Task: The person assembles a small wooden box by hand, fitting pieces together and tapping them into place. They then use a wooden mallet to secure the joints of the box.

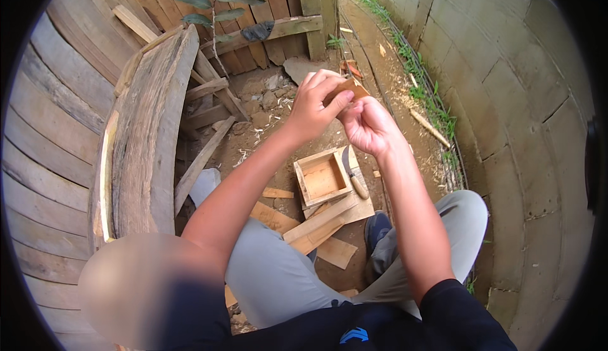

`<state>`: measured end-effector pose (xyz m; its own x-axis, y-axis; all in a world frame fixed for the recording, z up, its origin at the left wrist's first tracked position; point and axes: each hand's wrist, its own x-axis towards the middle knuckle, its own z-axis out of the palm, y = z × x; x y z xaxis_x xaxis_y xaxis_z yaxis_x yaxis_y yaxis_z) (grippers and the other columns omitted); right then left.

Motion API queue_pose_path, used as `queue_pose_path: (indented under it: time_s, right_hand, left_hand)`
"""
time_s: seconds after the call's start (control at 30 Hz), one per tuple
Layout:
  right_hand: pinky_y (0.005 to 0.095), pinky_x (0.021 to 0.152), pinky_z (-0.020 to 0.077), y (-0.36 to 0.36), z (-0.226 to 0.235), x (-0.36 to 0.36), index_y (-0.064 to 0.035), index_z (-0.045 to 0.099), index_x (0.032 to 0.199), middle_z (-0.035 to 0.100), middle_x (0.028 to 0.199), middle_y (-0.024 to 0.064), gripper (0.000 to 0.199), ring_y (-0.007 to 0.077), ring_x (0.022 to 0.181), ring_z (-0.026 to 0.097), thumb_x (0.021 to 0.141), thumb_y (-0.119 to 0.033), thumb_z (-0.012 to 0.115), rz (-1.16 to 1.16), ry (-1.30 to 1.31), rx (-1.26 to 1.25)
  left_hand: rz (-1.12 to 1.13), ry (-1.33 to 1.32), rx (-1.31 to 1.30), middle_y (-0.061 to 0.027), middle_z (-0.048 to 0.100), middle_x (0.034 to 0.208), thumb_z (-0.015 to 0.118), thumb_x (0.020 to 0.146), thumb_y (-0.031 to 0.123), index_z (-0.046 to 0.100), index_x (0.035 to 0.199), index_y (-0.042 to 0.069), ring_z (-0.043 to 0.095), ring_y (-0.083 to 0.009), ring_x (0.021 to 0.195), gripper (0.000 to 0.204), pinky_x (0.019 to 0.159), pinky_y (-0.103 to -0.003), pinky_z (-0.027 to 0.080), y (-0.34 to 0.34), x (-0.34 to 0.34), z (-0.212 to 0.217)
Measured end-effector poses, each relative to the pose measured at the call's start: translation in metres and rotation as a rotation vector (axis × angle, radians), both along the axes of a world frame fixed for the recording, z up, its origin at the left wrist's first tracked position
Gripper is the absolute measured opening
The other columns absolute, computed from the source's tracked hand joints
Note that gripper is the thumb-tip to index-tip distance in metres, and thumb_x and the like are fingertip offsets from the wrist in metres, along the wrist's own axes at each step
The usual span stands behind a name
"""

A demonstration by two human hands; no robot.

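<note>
Both hands are raised in front of me over the dirt ground. My left hand [315,105] pinches a small brown piece of wood [350,88] between thumb and fingers. My right hand [368,125] is curled just below and right of it, gripping the same piece from underneath. Below the hands, on the ground, lies a small open wooden box [322,177] on flat boards. A knife [352,173] with a wooden handle rests right beside the box on a board.
Weathered planks [149,135] lean at the left against a wooden fence [57,116]. A block wall [525,97] runs along the right. Wood offcuts [316,227] lie by my knees and dark shoe [376,229]. Rubble and a leafy sapling [218,2] stand behind.
</note>
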<state>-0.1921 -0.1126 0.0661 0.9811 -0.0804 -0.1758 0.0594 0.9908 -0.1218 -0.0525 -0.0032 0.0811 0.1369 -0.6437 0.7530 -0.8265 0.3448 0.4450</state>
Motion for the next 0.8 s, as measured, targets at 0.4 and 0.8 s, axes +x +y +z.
queue_pose_path:
  time_s: [0.4,0.8]
  right_hand:
    - [0.0337,0.066,0.0559,0.008,0.074,-0.04,-0.0074,0.066,0.124,0.07,0.101,0.0104,0.04,0.0193,0.071,0.068,0.088,-0.017,0.078,-0.754,0.289,-2.357]
    - [0.0336,0.064,0.0566,-0.003,0.063,-0.047,-0.0014,0.076,0.092,0.074,0.083,0.0126,0.01,0.0231,0.07,0.073,0.083,-0.005,0.078,-0.995,0.349,-2.245]
  left_hand:
    - [-0.035,0.517,0.456,-0.0094,0.074,0.079,0.047,0.11,0.032,0.06,0.11,0.002,0.064,-0.0122,0.052,0.033,0.049,-0.029,0.049,0.014,-0.036,0.022]
    - [-0.06,0.566,0.441,-0.0114,0.075,0.081,0.051,0.108,0.029,0.059,0.114,0.001,0.062,-0.0119,0.05,0.03,0.048,-0.027,0.048,0.007,-0.064,0.018]
